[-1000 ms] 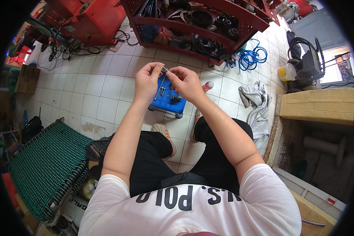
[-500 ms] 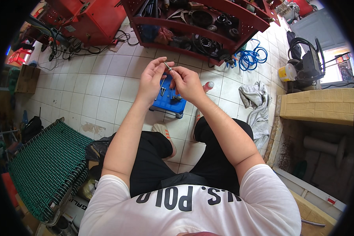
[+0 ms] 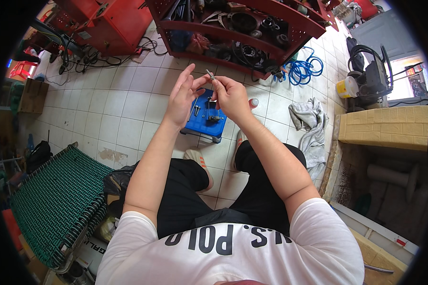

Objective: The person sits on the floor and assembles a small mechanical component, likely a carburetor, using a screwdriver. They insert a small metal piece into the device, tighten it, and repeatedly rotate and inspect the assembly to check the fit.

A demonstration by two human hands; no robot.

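Note:
A small, thin metal piece like a bolt or pin (image 3: 209,73) sticks up from the pinched thumb and fingers of my right hand (image 3: 230,99); its exact kind is too small to make out. My left hand (image 3: 178,102) is open just beside it, fingers apart, with a fingertip close to the metal piece; I cannot tell whether they touch. Below both hands stands a blue plastic stool (image 3: 202,127). On its top lie a few bolts (image 3: 197,110), a thin rod partly hidden by my left hand, and a dark metal part (image 3: 215,118).
A red-capped bottle (image 3: 254,102) stands right of the stool. Beyond is a red tool cart (image 3: 214,61) full of parts, with a coiled blue hose (image 3: 305,69) beside it. A grey cloth (image 3: 311,123) lies on the tiles. To the left is a green woven seat (image 3: 57,199).
My left hand has let go of the metal piece and its fingers have spread. My right hand has shifted slightly right with the piece, uncovering more of the dark part on the stool.

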